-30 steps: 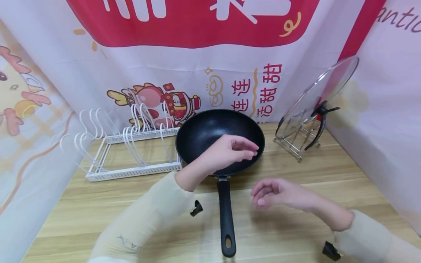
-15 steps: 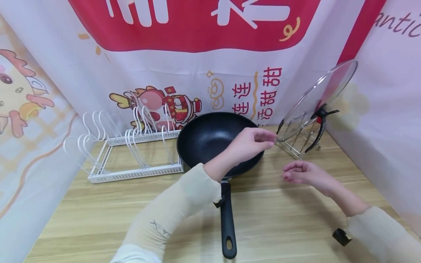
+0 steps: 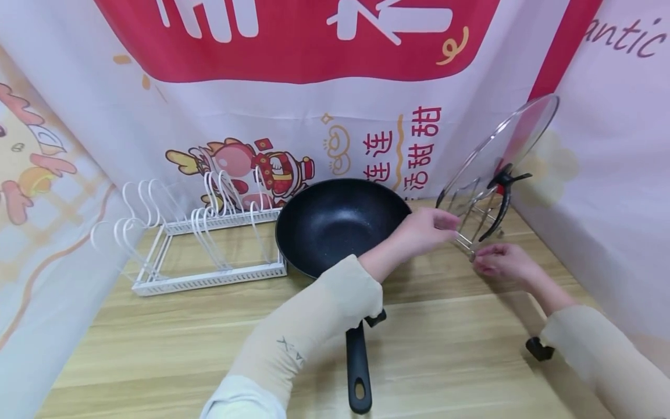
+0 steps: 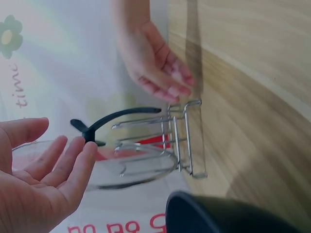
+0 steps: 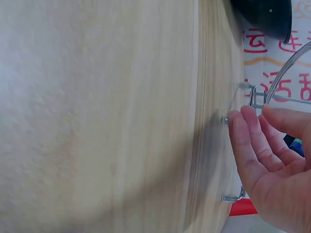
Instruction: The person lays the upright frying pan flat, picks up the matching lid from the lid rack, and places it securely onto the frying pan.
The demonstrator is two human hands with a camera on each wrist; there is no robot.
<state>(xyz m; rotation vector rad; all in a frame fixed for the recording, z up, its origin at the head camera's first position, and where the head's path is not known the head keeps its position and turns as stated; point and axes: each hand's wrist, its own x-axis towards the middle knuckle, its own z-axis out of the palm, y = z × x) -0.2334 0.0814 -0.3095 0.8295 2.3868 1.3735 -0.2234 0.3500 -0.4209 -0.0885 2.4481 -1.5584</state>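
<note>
A glass lid (image 3: 515, 137) with a black handle (image 3: 503, 195) leans upright in a wire lid rack (image 3: 463, 241) at the right. Beside the rack's left side is my left hand (image 3: 426, 230), reaching over the wok's right rim. Its fingers are loosely bent with nothing in them in the left wrist view. My right hand (image 3: 505, 262) is at the rack's front corner. In the right wrist view its fingers (image 5: 260, 145) extend close to a rack foot; whether they touch it I cannot tell. The black wok (image 3: 340, 224) lies on the table, its handle (image 3: 358, 372) pointing toward me.
A white dish rack (image 3: 209, 279) with upright curved wires stands left of the wok. The wood table (image 3: 199, 349) runs up to printed cloth walls (image 3: 293, 134) at the back and sides.
Both hands have moved right and toward the lid rack. My left hand has crossed from over the wok to beside the rack. The wok, lid and racks have stayed in place.
</note>
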